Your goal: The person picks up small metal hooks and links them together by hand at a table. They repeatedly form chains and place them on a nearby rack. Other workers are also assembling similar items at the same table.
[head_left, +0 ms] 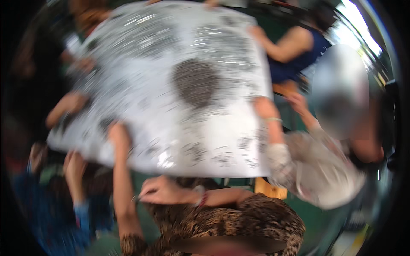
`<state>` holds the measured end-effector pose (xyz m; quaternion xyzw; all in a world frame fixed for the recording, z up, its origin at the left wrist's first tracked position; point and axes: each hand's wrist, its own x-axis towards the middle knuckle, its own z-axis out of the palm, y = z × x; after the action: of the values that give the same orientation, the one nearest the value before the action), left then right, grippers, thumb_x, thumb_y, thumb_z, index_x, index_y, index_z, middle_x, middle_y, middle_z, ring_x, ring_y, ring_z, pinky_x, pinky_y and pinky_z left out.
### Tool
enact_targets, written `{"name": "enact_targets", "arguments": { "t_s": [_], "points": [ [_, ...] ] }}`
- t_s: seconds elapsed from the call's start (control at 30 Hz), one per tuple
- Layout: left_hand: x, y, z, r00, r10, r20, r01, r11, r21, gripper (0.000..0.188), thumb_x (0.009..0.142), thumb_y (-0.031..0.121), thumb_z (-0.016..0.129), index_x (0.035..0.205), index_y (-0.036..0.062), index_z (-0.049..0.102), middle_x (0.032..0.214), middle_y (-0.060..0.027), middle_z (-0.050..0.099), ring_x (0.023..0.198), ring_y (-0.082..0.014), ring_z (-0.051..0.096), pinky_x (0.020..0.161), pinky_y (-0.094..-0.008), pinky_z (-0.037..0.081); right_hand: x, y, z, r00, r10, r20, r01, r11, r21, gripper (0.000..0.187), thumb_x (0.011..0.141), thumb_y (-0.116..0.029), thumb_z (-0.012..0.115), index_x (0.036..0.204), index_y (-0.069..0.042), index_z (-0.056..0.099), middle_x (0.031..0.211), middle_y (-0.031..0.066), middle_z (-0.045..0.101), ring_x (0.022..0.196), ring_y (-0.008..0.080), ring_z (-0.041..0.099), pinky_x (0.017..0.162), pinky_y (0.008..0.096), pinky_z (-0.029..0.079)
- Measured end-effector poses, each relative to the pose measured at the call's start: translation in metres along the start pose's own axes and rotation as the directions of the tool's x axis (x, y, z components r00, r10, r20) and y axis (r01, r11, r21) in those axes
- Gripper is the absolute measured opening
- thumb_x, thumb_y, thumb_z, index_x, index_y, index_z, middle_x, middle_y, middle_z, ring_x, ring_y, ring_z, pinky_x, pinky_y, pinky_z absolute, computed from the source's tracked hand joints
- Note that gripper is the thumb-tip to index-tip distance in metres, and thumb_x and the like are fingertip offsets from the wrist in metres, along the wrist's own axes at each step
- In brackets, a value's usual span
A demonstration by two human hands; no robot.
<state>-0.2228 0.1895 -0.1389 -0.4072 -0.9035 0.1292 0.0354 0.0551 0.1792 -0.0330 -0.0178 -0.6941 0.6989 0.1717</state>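
The sheet (171,85) is white with grey-black speckles and one dark grey patch. The sleeves (230,222) show brown-black leopard print. A nearby person's top (299,59) is navy.

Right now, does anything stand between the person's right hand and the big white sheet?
Nothing visible does. The right hand hovers just below the near edge of the white sheet; the left hand lies on it.

Big sheet (171,85): glossy plastic-like, w/ grey speckles.
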Motion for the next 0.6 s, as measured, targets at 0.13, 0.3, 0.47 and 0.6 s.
{"name": "enact_targets", "arguments": {
  "t_s": [0.13, 0.3, 0.47, 0.6],
  "points": [
    [-0.021, 0.006, 0.002, 0.942, -0.179, -0.283, 0.033, 0.89, -0.454, 0.03, 0.091, 0.023, 0.051, 0.092, 0.0017, 0.071, 0.099, -0.0228, 0.068, 0.098, -0.0386, 0.062, 0.089, -0.0485, 0.048, 0.007, -0.003, 0.002, 0.998, 0.021, -0.058, -0.01, 0.981, 0.194, 0.009, 0.075, -0.005, 0.074, 0.081, 0.0, 0.071, 0.075, 0.0089, 0.067, 0.07, 0.0212, 0.065, 0.063, 0.0324, 0.051],
    [-0.062, -0.004, 0.001, 0.945, -0.112, -0.306, -0.103, 0.789, -0.605, 0.023, 0.092, 0.01, 0.055, 0.111, -0.0033, 0.058, 0.1, -0.0199, 0.062, 0.094, -0.0328, 0.06, 0.084, -0.0438, 0.046, -0.008, 0.007, 0.004, 0.993, -0.108, -0.037, 0.11, 0.992, 0.059, 0.006, 0.075, -0.002, 0.073, 0.08, -0.001, 0.069, 0.075, 0.0087, 0.066, 0.068, 0.0173, 0.064, 0.061, 0.03, 0.049],
    [-0.122, -0.002, -0.036, 0.921, -0.203, -0.332, -0.124, 0.655, -0.746, 0.024, 0.092, -0.005, 0.04, 0.109, -0.0016, 0.057, 0.096, -0.02, 0.064, 0.087, -0.0295, 0.062, 0.078, -0.0402, 0.048, -0.022, 0.006, 0.0, 0.997, -0.053, 0.047, 0.051, 0.998, 0.047, 0.005, 0.081, -0.001, 0.072, 0.085, 0.0, 0.069, 0.082, 0.0048, 0.068, 0.072, 0.0086, 0.065, 0.063, 0.0232, 0.052],
    [-0.149, 0.006, -0.072, 0.913, -0.119, -0.39, -0.233, 0.632, -0.739, 0.029, 0.082, -0.01, 0.049, 0.104, 0.0013, 0.064, 0.093, -0.0178, 0.064, 0.085, -0.0312, 0.064, 0.077, -0.0394, 0.049, -0.025, 0.011, 0.002, 0.992, 0.111, 0.064, -0.119, 0.982, 0.147, 0.005, 0.082, 0.007, 0.069, 0.085, 0.003, 0.067, 0.084, 0.0042, 0.068, 0.074, 0.0049, 0.063, 0.063, 0.019, 0.049]
  ]
}}
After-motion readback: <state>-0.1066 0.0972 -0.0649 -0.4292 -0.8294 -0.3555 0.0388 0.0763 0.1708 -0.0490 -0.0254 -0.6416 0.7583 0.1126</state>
